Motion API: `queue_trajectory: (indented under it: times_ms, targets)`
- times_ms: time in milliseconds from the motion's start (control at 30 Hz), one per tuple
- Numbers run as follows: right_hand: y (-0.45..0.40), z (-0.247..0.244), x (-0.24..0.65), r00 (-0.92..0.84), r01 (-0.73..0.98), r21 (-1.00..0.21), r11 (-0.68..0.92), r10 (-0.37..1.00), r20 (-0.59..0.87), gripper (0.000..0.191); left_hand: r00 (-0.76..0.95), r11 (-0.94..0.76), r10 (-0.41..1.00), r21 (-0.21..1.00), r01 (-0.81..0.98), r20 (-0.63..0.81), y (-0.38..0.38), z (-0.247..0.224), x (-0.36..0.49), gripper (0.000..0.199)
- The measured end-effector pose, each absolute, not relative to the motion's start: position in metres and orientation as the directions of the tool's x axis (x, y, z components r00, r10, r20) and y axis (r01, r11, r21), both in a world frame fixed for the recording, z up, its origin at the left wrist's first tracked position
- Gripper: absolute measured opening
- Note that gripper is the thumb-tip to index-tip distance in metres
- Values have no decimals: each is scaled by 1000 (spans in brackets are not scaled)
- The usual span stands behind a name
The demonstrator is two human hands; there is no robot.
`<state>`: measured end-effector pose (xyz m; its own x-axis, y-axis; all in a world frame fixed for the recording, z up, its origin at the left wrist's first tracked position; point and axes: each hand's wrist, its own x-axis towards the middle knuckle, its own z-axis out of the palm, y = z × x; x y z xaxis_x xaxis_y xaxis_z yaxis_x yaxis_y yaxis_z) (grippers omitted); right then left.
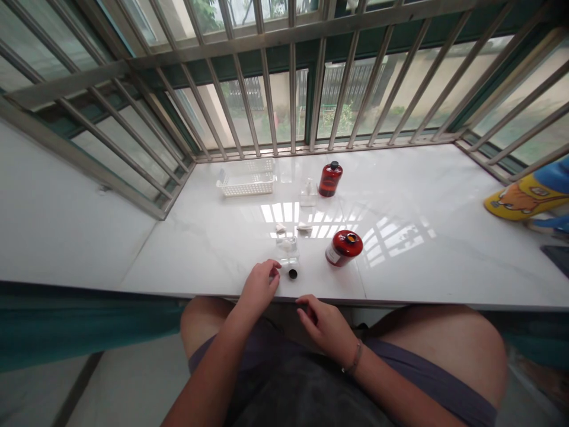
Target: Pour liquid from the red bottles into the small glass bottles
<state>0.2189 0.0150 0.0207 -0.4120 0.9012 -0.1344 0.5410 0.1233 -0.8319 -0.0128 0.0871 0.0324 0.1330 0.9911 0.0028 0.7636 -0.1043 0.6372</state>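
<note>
My left hand [261, 283] rests at the counter's front edge with fingers loosely bent and apart, holding nothing that I can see. Just right of its fingertips stands a small black cap [292, 274]. A clear glass bottle [288, 244] lies behind the cap. My right hand [326, 325] hovers at the counter's edge, thumb and forefinger apart, with no held object visible. Beyond it, an uncapped red-brown bottle [344, 248] with a white label shows its open neck. Two small whitish crumpled pieces, one left [280, 228] and one right [304, 227], lie behind the clear bottle.
Farther back are a capped red-brown bottle [330, 179], a clear bottle [308, 194] and a white perforated basket [247, 178]. A yellow and blue item [527, 193] stands at the far right, near a dark flat object [556, 260]. Metal window bars [292, 89] border the white counter [427, 261].
</note>
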Motion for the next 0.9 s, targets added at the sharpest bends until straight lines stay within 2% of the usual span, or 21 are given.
queue_trajectory:
  times_ms: [267, 433, 533, 633, 767, 833, 900]
  targets:
    - [18, 22, 215, -419, 525, -840, 137, 901, -115, 23, 93, -80, 996, 674, 735, 17, 83, 32, -11, 23]
    - [20, 24, 217, -399, 533, -833, 148, 912, -93, 17, -76, 57, 997, 710, 702, -5, 73, 42, -22, 24]
    - [22, 28, 214, -425, 562, -804, 193, 901, -81, 15, -174, 192, 979, 778, 598, -108, 60, 49, -33, 30]
    - [30, 37, 201, -494, 614, -732, 295, 867, -64, 18, -240, 305, 947, 823, 479, -211, 44, 52, -44, 40]
    - [50, 50, 172, -510, 773, -503, 387, 851, -129, 35, -264, 281, 945, 885, 370, -190, 21, 49, -52, 43]
    - [61, 55, 157, -489, 821, -421, 386, 855, -170, 40, -241, 271, 952, 890, 368, -190, 12, 47, -52, 45]
    - [69, 60, 144, -471, 843, -386, 374, 860, -195, 43, -220, 274, 955, 869, 411, -197, 5, 47, -49, 36]
